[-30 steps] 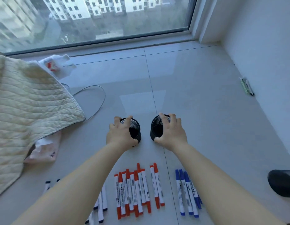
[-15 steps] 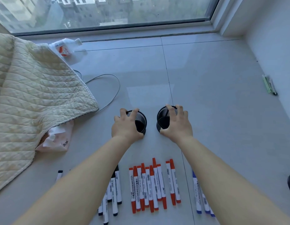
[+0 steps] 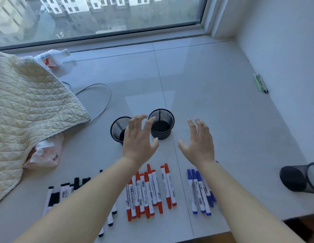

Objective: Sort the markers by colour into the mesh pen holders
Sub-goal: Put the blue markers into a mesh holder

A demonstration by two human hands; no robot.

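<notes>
**Holders stand ready, markers wait in colour rows**

Two black mesh pen holders stand upright and side by side at the centre of the pale tiled counter (image 3: pixel 214 102), the left holder (image 3: pixel 118 128) just beside the right holder (image 3: pixel 161 123), both open-mouthed and, as far as the mesh shows, with no markers in them. That pairing looks deliberate: set close in front of the rows, either holder is a short reach from any colour.

At 6 o'clock from the holders the markers lie flat in three groups, caps pointing away from the person: black markers (image 3: pixel 65 192) at 7 o'clock, partly hidden under the forearm; red markers (image 3: pixel 147 190) straight below; blue markers (image 3: pixel 198 192) at 5 o'clock. Grouped like this, each colour can probably be gathered in a bunch rather than singly.

The left hand (image 3: pixel 138 139) hovers with fingers spread and relaxed, overlapping the left holder's rim in view; whether it touches is not clear. The right hand (image 3: pixel 198 139) is likewise spread, gripping nothing, well apart from the right holder.

A third mesh holder (image 3: pixel 300 179) lies on its side at 3 o'clock near the counter's edge. With three colours, it will likely need standing up. A quilted cloth (image 3: pixel 29 111) and a cable (image 3: pixel 103 102) sit at 10 o'clock.
</notes>
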